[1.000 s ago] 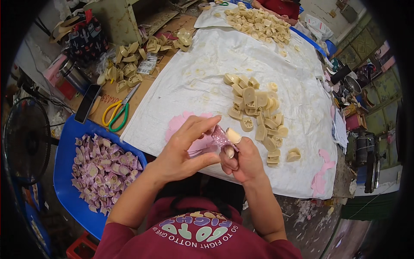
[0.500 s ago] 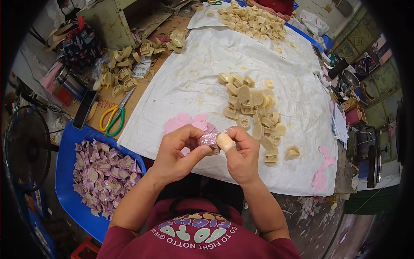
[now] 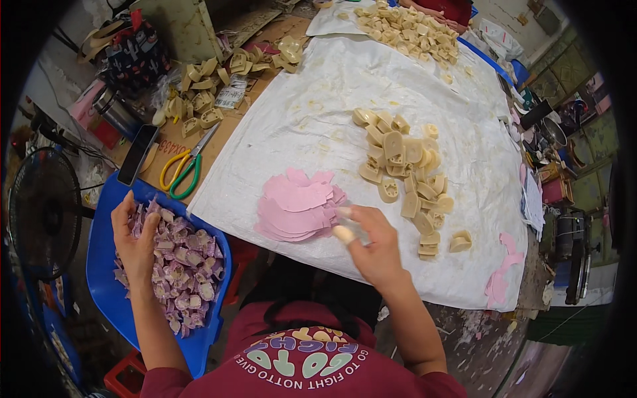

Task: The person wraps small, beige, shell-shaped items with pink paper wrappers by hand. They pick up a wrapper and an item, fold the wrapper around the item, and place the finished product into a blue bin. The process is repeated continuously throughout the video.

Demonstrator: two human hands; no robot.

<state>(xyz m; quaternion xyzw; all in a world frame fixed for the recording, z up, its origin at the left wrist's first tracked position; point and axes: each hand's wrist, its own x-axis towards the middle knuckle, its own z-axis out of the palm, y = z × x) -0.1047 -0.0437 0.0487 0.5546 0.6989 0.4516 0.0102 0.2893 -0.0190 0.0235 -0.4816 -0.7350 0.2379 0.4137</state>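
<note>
My left hand (image 3: 137, 239) is over the left part of the blue bin (image 3: 106, 298), its thumb and fingers apart and nothing visible between them. Below it in the bin lie many covered shoe heels (image 3: 189, 265) in glittery purple-pink. My right hand (image 3: 378, 245) hovers at the right side of a pile of pink cut pieces (image 3: 292, 205) on the table. Its thumb and index finger wear pale finger covers and stand apart, with nothing held. Bare beige shoe heels (image 3: 411, 159) lie in a heap beyond the right hand, one of them off to its right.
A white sheet (image 3: 318, 99) covers the table. Yellow-and-green-handled scissors (image 3: 186, 166) and a dark phone (image 3: 138, 154) lie near the bin's far edge. More beige heels sit at the far end, by another person's arm (image 3: 424, 10). A fan (image 3: 43, 212) stands at left.
Both hands were together, holding a heel in purple glitter material. My left hand has moved left to the bin and let go; the right has come away from it. The view has shifted slightly.
</note>
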